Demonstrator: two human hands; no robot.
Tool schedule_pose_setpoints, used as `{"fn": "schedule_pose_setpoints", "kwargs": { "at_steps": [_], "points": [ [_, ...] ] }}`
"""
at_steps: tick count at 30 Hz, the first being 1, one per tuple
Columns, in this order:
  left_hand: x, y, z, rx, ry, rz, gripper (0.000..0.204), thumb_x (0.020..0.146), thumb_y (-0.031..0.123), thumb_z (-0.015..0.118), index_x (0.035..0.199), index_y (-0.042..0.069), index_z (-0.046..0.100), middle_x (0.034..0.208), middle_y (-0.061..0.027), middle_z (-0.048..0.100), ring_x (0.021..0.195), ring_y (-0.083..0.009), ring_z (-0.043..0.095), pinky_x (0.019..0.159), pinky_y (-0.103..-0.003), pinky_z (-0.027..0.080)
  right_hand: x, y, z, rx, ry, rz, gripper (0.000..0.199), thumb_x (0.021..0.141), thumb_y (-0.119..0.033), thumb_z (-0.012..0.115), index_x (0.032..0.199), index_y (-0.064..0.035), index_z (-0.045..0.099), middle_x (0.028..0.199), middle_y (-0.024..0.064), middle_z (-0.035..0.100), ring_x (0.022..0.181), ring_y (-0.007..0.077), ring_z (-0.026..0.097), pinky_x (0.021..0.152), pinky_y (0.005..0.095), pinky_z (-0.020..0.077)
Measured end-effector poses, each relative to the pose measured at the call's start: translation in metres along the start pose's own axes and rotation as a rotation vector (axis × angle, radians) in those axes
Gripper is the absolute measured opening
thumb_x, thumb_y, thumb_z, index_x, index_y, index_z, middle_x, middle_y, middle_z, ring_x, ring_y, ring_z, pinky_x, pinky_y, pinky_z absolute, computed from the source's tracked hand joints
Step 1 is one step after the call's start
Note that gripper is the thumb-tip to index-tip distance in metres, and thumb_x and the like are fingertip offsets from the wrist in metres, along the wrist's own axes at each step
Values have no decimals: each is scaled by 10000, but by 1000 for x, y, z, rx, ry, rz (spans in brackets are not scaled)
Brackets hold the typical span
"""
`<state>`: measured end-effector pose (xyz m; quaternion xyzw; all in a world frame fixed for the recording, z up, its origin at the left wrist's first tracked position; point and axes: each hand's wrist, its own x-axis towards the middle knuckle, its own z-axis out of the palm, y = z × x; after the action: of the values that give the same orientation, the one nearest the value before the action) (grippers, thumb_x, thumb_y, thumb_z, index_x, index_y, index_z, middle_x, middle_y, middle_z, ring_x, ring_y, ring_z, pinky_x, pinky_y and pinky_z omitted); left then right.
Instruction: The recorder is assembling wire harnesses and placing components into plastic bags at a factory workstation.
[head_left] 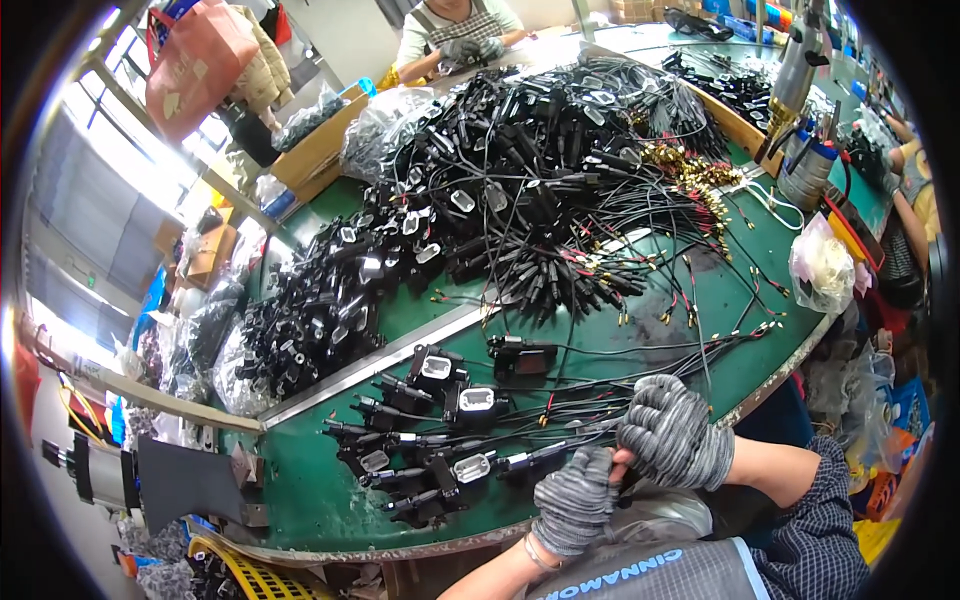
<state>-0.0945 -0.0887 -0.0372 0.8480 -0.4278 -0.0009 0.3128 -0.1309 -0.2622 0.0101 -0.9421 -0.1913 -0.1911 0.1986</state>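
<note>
Both my hands wear grey knitted gloves with bare fingertips and meet at the near edge of the green table. My left hand (573,503) is closed, its fingers curled up against the other hand. My right hand (668,435) is closed too, just above and to the right. What they pinch between them is hidden by the fingers. Left of them lies a group of black connector housings with cables (475,400), some with clear oval windows. Their black leads (600,405) stretch right, past my right hand, to red and gold-coloured ends.
A large heap of black connectors and cables (520,150) covers the far side of the table (300,500). A metal strip (390,352) crosses the tabletop. A clear plastic bag (822,262) hangs at the right edge; a yellow basket (250,570) stands lower left. Another person (455,35) works opposite.
</note>
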Motion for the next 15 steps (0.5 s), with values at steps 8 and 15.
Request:
{"fn": "schedule_pose_setpoints", "kwargs": {
  "at_steps": [8, 15],
  "points": [
    [18, 2, -25, 36, 118, 21, 191, 772, 215, 622, 906, 86, 577, 782, -60, 603, 631, -245, 593, 500, -338, 460, 10, 8, -2, 89, 36, -24, 169, 676, -245, 614, 737, -93, 571, 725, 33, 551, 727, 237, 543, 770, 407, 415],
    [19, -8, -37, 79, 85, 64, 224, 805, 260, 575, 944, 84, 577, 813, -82, 595, 626, -244, 584, 510, -342, 456, 21, 9, 4, 46, 58, -115, 158, 756, -232, 602, 801, -95, 538, 785, 36, 566, 775, 264, 555, 845, 444, 394]
  ]
}}
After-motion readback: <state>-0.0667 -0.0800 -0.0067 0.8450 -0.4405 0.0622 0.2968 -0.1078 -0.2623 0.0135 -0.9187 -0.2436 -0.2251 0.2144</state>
